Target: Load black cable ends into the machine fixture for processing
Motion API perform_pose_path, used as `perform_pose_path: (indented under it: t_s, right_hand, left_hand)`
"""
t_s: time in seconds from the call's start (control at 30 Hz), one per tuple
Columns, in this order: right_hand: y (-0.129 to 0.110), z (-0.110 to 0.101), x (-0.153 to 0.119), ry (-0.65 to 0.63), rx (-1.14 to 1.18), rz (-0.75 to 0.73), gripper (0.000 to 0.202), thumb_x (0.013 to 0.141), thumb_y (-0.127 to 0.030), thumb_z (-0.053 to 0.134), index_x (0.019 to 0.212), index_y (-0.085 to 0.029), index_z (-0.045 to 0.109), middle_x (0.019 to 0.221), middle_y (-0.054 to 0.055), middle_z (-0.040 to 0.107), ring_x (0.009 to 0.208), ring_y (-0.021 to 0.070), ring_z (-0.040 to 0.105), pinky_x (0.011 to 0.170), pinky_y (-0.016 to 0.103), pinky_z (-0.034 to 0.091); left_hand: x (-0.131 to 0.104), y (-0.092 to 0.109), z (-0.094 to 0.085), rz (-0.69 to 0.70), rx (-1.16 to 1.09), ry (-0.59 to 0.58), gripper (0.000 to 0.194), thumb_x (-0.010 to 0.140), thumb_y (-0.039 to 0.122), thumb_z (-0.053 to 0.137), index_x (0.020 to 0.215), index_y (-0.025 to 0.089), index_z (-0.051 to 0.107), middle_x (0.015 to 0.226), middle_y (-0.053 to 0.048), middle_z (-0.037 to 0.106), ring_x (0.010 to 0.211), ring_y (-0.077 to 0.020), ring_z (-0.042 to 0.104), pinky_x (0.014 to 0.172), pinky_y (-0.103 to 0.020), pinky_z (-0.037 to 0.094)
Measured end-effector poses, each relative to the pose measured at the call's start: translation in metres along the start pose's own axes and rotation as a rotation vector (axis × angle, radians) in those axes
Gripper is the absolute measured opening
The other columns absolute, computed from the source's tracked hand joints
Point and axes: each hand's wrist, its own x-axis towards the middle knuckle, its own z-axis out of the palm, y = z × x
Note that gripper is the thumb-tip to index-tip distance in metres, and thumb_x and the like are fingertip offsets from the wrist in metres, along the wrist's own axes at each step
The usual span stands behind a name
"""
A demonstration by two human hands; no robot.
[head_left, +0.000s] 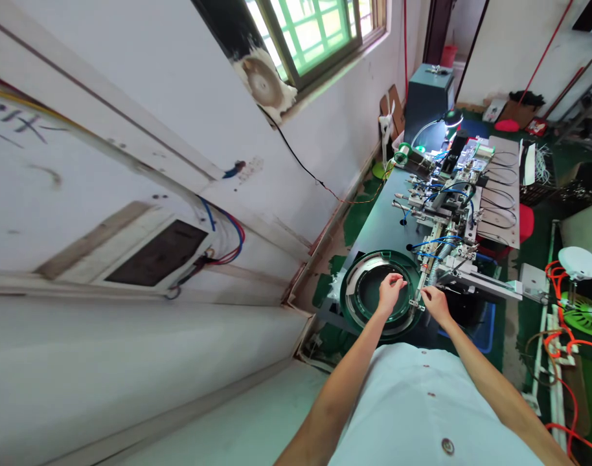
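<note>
My left hand (391, 290) is over the round green bowl feeder (350, 299), its fingers bent and close together; whatever they hold, if anything, is too small to make out. Just right of the bowl, my right hand (434, 303) has thumb and fingers pinched beside the end of a narrow metal track (427, 275). Anything between those fingertips is too small to tell. The track runs from the bowl's right side up to a machine (446, 200) with metal blocks, cylinders and blue air tubes.
The machine stands on a grey table (381, 223) along the wall. A lit lamp (453, 118) and a dark cabinet (426, 103) are at its far end. A blue crate (485, 329) sits below on the right. Orange hoses and a green fan (582, 314) are farther right.
</note>
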Motion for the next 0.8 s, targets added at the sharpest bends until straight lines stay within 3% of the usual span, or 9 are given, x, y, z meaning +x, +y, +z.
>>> perform_pose_path:
  t_s: [0.27, 0.57, 0.8]
  right_hand:
    - [0.001, -0.005, -0.004, 0.043, -0.045, 0.004, 0.02, 0.093, -0.027, 0.053, 0.083, -0.013, 0.063, 0.077, 0.001, 0.066, 0.068, 0.0123, 0.062, 0.067, 0.029, 0.052]
    - [-0.047, -0.025, -0.006, 0.021, -0.077, -0.332, 0.026, 0.094, -0.019, 0.041, 0.103, -0.019, 0.065, 0.097, 0.008, 0.067, 0.092, 0.0181, 0.062, 0.08, 0.027, 0.047]
    - [-0.056, -0.023, -0.01, -0.04, -0.196, -0.418, 0.024, 0.094, -0.016, 0.043, 0.095, -0.017, 0.067, 0.087, 0.009, 0.064, 0.08, 0.0174, 0.058, 0.071, 0.025, 0.042]
  left_hand:
    - [-0.018, -0.004, -0.012, -0.13, -0.15, -0.078, 0.021, 0.072, 0.02, 0.071, 0.092, 0.014, 0.07, 0.081, -0.007, 0.072, 0.075, -0.0156, 0.069, 0.083, -0.033, 0.055]
    - [-0.023, -0.011, -0.01, -0.184, -0.149, -0.126, 0.035, 0.068, 0.023, 0.078, 0.099, 0.011, 0.066, 0.079, -0.009, 0.073, 0.07, -0.0161, 0.069, 0.069, -0.028, 0.056]
    - [-0.026, -0.019, -0.008, -0.153, 0.047, -0.146, 0.023, 0.075, 0.019, 0.069, 0.097, 0.011, 0.069, 0.082, -0.009, 0.074, 0.073, -0.0159, 0.069, 0.069, -0.026, 0.054]
